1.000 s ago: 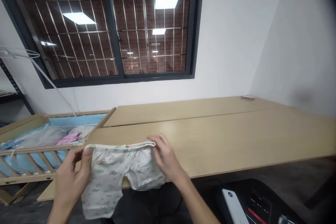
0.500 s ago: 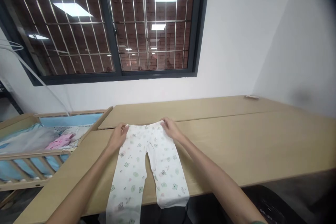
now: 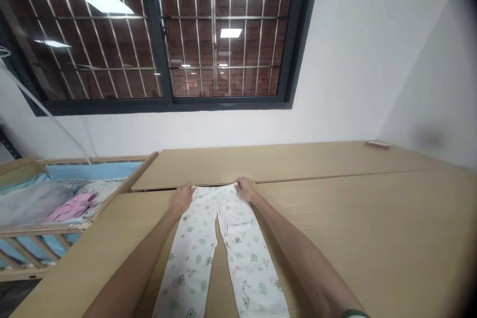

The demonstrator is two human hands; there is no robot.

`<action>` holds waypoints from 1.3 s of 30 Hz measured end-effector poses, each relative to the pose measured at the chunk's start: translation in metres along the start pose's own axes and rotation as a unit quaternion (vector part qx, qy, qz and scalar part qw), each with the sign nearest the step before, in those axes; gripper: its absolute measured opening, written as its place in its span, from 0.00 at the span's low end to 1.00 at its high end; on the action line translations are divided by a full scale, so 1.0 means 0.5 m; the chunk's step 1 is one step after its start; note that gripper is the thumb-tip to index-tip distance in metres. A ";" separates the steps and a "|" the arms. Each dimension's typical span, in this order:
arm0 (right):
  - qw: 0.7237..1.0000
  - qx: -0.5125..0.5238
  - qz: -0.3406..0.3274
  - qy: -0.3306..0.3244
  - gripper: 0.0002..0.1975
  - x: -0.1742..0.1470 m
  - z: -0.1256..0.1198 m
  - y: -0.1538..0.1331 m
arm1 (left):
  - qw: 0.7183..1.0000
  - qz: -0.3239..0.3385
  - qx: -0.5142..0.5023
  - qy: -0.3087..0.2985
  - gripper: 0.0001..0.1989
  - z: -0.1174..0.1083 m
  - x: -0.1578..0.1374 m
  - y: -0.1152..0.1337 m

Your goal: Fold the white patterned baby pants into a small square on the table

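While the lower legs of the small printed trousers (image 3: 204,223) run down to the near edge of the view, they lie on the bench (image 3: 335,218), slightly parted and unfolded. Farther up, the left hand (image 3: 182,198) is pinched on one corner of the waistband and the right hand (image 3: 246,189) on the other, close to the seam in the bench. Spreading out looks nearly done, I judge; letting go is what remains, and no fold shows. Beyond, to the left, a cot (image 3: 40,229) holds a pink cloth (image 3: 72,207).
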State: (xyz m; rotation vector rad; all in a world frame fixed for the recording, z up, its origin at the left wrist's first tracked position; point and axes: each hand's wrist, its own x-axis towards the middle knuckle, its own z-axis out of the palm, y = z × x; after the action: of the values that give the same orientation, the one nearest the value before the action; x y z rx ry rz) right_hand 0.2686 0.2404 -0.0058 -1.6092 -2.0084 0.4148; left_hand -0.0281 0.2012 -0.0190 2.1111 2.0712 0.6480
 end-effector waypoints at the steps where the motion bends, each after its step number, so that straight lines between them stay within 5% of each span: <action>1: 1.000 0.007 0.004 -0.005 0.09 0.005 0.003 0.005 | 1.000 -0.003 0.007 -0.001 0.15 0.001 0.003 0.003; 6: 0.995 0.086 0.036 -0.044 0.12 0.030 0.003 0.029 | 0.999 -0.001 0.033 0.005 0.15 -0.029 -0.009 0.037; 10: 0.980 0.169 0.057 -0.092 0.13 0.052 -0.021 0.040 | 0.997 0.056 0.043 0.012 0.18 -0.059 -0.060 0.141; 16: 0.954 0.258 0.063 -0.137 0.05 0.068 -0.050 0.036 | 0.960 0.235 -0.007 -0.152 0.20 -0.039 -0.285 0.370; 20: 0.948 0.281 0.069 -0.136 0.05 0.067 -0.045 0.040 | 0.906 0.304 0.021 -0.295 0.30 -0.014 -0.402 0.453; 33: 0.955 0.265 0.095 -0.093 0.12 0.046 -0.032 0.027 | 0.926 0.213 -0.030 -0.311 0.13 -0.027 -0.417 0.437; 39: 0.962 0.247 0.093 -0.075 0.14 0.040 -0.058 -0.029 | 0.900 0.088 -0.280 -0.323 0.16 -0.105 -0.436 0.361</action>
State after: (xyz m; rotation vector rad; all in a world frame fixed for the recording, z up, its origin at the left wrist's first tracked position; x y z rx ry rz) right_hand 0.2708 0.2535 0.0295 -1.4775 -1.6753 1.0469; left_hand 0.1248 -0.0335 0.0474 1.8308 1.1747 0.4065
